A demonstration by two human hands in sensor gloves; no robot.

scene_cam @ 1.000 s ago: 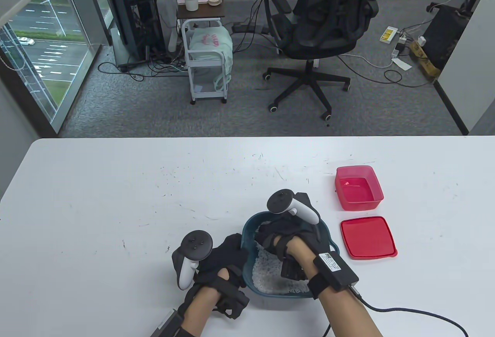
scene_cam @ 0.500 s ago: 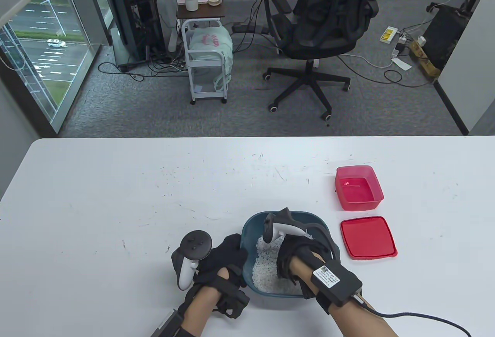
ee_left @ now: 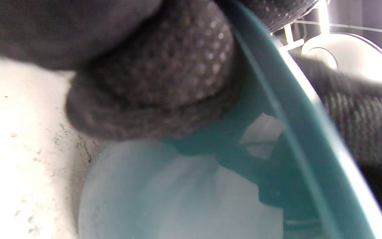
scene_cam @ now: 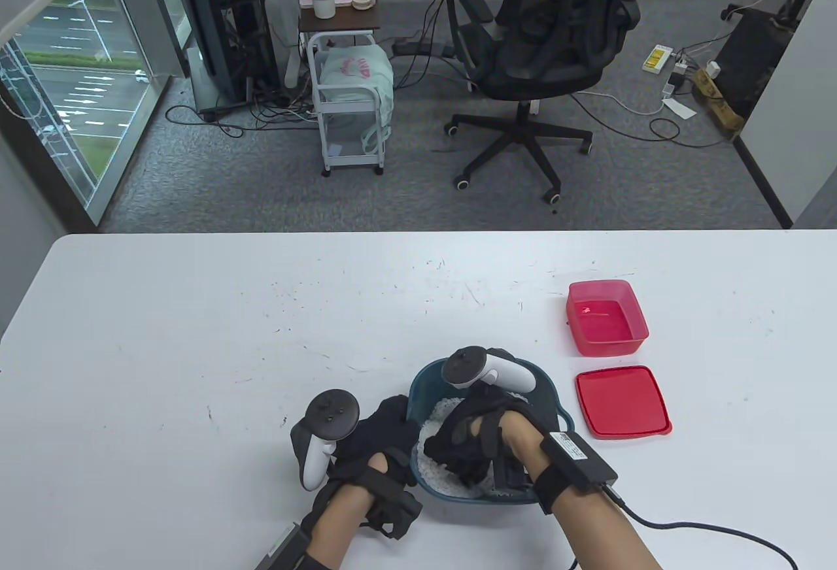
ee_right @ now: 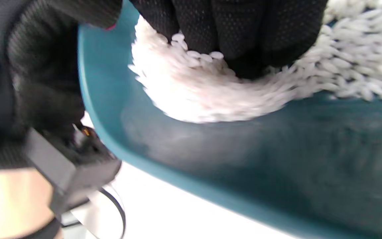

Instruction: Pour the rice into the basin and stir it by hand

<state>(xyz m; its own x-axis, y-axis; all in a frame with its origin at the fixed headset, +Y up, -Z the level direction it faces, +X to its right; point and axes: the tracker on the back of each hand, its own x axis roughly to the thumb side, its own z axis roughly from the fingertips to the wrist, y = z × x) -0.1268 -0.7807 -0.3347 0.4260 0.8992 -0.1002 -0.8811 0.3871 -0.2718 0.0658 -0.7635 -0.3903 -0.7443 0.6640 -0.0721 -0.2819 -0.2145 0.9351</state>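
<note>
- Table view: high, looking down at the white table point(scene_cam: 196, 335) from my side, office floor beyond.
- Left wrist view: very close, blurred, against the outer wall of the teal basin point(ee_left: 310, 139).
- Right wrist view: close, looking into the same basin at the rice point(ee_right: 211, 96).
- All three share the basin.

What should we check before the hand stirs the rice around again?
1. Rice is inside the basin: ok.
2. Left hand grips the basin's rim to steady it: ok.
3. Right hand has its fingers down in the rice: ok.
4. Spilled grains on the table: cannot tell, too small to see.
5. Pink container and red lid sit apart from the basin, out of the way: ok.
6. Basin flat on the table: cannot tell.
</note>
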